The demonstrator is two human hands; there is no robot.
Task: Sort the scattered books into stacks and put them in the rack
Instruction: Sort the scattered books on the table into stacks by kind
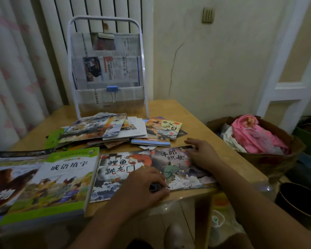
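Note:
Two thin picture books lie side by side at the table's front edge: a grey carp book (115,169) and a book with a green-robed figure (176,166). My left hand (144,184) lies where they meet, fingers curled, pinching the lower left corner of the green-figure book. My right hand (203,155) rests flat on that book's upper right part, fingers spread. A thick green-bordered book (61,180) tops a stack at the left. Several books lie in a loose pile (111,130) before the white rack (106,69), whose pockets hold newspapers.
The wooden table (205,126) stands against a radiator and curtain. A basket of pink and white cloth (255,137) stands to its right. A dark round bin (298,203) is on the floor at the lower right. A blue binder clip (112,88) hangs on the rack.

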